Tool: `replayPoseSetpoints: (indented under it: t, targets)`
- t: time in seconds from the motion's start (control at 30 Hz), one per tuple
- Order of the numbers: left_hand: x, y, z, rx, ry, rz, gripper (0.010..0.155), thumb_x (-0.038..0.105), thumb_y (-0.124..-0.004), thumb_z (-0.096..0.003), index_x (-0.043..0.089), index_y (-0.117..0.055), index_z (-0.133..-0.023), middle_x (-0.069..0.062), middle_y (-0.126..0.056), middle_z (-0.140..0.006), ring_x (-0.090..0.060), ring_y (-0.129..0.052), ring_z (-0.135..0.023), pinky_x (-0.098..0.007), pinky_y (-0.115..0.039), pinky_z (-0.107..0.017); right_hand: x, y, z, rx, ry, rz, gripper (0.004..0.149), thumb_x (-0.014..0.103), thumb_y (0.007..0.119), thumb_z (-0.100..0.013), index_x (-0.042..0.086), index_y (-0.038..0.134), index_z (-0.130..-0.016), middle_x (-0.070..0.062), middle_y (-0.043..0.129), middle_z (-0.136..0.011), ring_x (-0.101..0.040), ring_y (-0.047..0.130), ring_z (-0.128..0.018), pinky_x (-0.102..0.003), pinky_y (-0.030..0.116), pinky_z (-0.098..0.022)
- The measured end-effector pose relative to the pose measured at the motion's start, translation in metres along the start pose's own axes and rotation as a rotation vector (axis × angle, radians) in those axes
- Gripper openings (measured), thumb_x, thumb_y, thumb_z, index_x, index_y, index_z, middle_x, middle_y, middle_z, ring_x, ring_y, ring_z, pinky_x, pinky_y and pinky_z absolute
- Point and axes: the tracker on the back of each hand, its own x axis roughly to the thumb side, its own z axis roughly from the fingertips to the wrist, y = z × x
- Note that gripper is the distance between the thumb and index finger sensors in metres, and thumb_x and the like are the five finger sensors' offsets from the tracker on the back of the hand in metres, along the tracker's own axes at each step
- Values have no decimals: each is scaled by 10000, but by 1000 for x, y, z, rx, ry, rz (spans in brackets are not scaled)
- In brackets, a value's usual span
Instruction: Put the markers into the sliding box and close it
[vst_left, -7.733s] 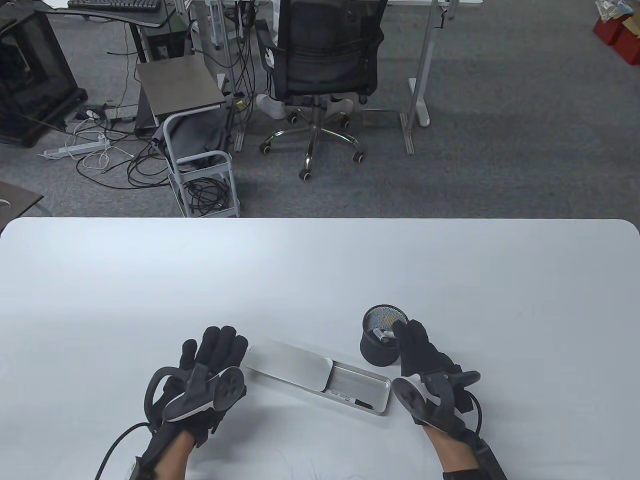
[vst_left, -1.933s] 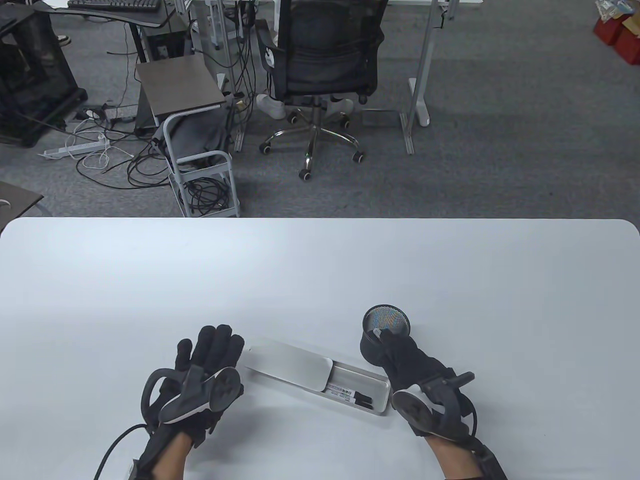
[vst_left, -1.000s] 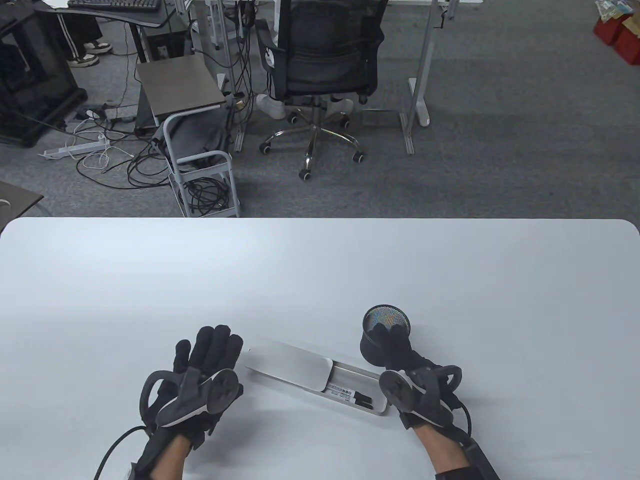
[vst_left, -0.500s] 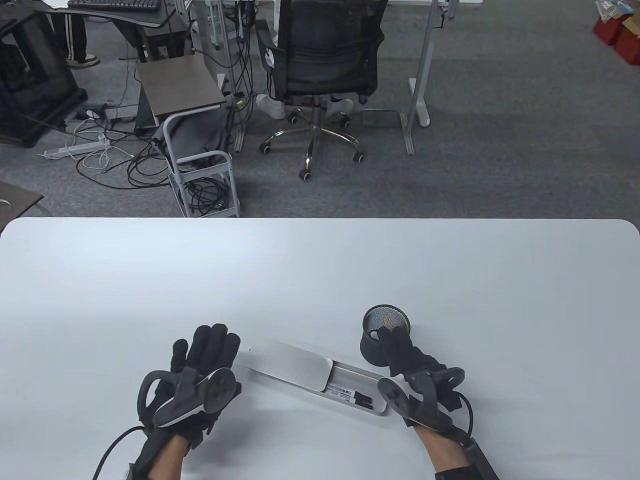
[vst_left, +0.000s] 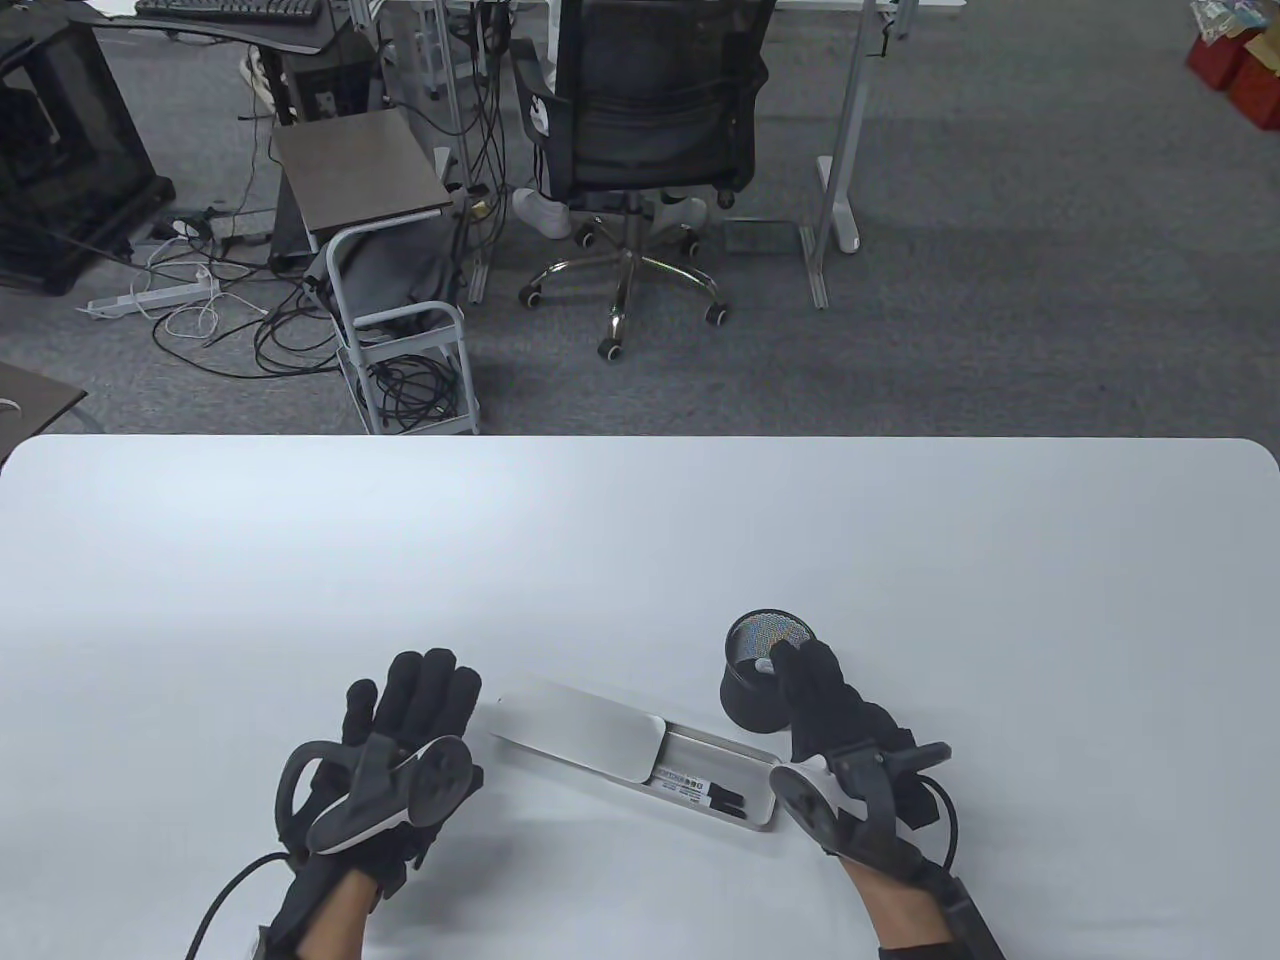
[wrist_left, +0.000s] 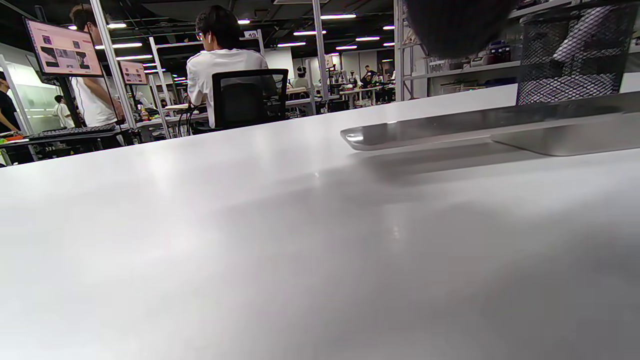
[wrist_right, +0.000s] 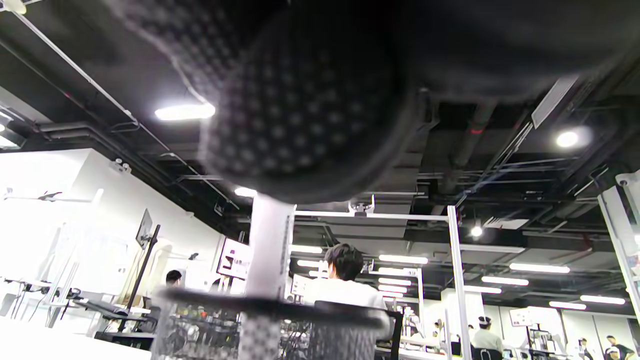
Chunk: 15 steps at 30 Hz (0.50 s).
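Observation:
The silver sliding box (vst_left: 735, 752) lies near the front edge with its lid (vst_left: 578, 728) slid left. The open end holds two markers (vst_left: 700, 792) with white barrels and black caps. Behind it stands a black mesh pen cup (vst_left: 748, 700). My right hand (vst_left: 800, 672) reaches over the cup's rim and pinches a white marker (vst_left: 767, 665). In the right wrist view that marker (wrist_right: 267, 245) rises out of the cup (wrist_right: 320, 320) under my fingertips (wrist_right: 300, 105). Straight-fingered, my left hand (vst_left: 420, 692) lies flat on the table just left of the lid (wrist_left: 450, 129), holding nothing.
The white table (vst_left: 640, 540) stretches far behind the box and cup. Past its far edge are an office chair (vst_left: 640, 130), a small cart (vst_left: 400, 330) with cables and desk legs. A person (wrist_left: 220, 60) sits at a desk in the background.
My right hand has drawn up and slightly right at the cup, and a white marker end now shows at its fingertips. The left hand has stayed put.

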Motion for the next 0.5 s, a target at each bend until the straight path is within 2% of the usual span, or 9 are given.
replayPoseSetpoints:
  t: [0.5]
  targets:
    - [4,0,-1,-7,-13,-11,900,603,-677,-437,300,-126,-1081,0,-88,-1180,-316,-142,-1105,-616,-262,-750,-8,-46,10,-139,36,-64,368,266,828,-432,247,864,-797,-144,1006,-747,-61,1040,-148,-233,902,-62]
